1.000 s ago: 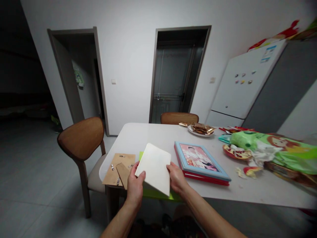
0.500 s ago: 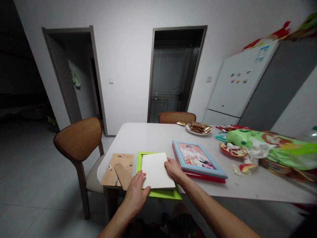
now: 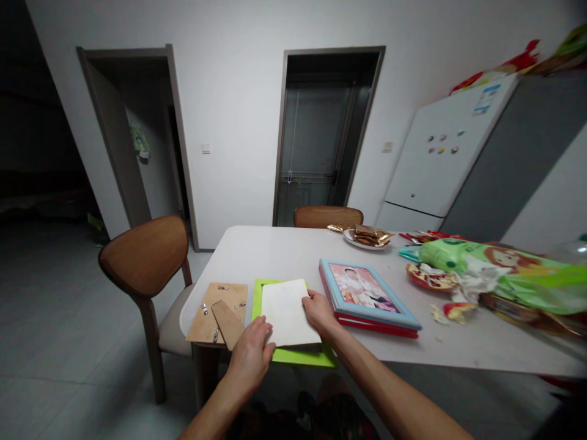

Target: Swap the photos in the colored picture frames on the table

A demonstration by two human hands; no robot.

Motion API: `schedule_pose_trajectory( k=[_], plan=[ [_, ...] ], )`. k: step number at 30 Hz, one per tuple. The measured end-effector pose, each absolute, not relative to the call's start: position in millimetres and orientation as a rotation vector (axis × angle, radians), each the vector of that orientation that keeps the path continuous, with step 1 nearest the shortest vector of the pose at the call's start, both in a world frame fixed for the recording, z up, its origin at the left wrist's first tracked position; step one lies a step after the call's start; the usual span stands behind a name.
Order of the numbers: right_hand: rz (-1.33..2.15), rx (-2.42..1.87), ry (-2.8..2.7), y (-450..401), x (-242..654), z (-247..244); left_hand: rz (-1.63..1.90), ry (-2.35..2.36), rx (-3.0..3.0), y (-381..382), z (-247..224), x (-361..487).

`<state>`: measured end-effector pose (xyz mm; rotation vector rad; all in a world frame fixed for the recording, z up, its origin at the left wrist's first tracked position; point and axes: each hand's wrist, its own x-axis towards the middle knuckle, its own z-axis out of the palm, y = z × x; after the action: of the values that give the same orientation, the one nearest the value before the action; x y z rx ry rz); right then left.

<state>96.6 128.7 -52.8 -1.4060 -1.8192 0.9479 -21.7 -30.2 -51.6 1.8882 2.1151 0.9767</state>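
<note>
Moved: white sheet (image 3: 288, 313), raised and tilted a second ago, now lowered over the green frame (image 3: 305, 357).
Left hand (image 3: 251, 355): fingers loosely apart, touching the sheet's lower left edge.
Right hand (image 3: 321, 314): fingers pinching its right edge.
Left side: backing board (image 3: 200, 324) with metal clips, brown strip (image 3: 228, 324) on top.
Right side: blue frame (image 3: 383, 313) atop red ones, on the table (image 3: 266, 247).
Writing: fridge label (image 3: 487, 99) seems printed, too small to read.
</note>
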Motion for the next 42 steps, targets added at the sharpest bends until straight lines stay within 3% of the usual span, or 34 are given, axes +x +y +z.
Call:
schedule_pose_trajectory(
  k=[8, 15, 22, 31, 37, 42],
  plan=[
    [0.768, -1.400, -1.992, 122.1, 95.0, -41.6, 0.912, 2.109, 1.941, -30.9, -50.7, -20.8],
    [0.193, -1.587, -2.279, 111.1, 96.7, -42.4, 0.820, 2.195, 1.935, -28.9, -48.0, -17.8],
    [-0.001, -1.549, -2.320, 109.9, 96.6, -53.3, 0.733, 2.233, 2.000, -25.7, -43.2, -14.4],
    [0.155, -1.262, -2.327, 89.0, 83.5, -43.3, 0.878, 2.208, 1.977, -52.6, -46.6, -61.7],
    [0.321, -0.774, -2.578, 32.6, 30.7, -27.0, 0.633, 2.526, 1.691, -75.2, -64.2, -132.9],
    [0.262, -0.736, -2.681, 11.1, 2.9, -37.0, 0.656, 2.532, 1.728, -74.1, -73.1, -154.0]
  ],
)
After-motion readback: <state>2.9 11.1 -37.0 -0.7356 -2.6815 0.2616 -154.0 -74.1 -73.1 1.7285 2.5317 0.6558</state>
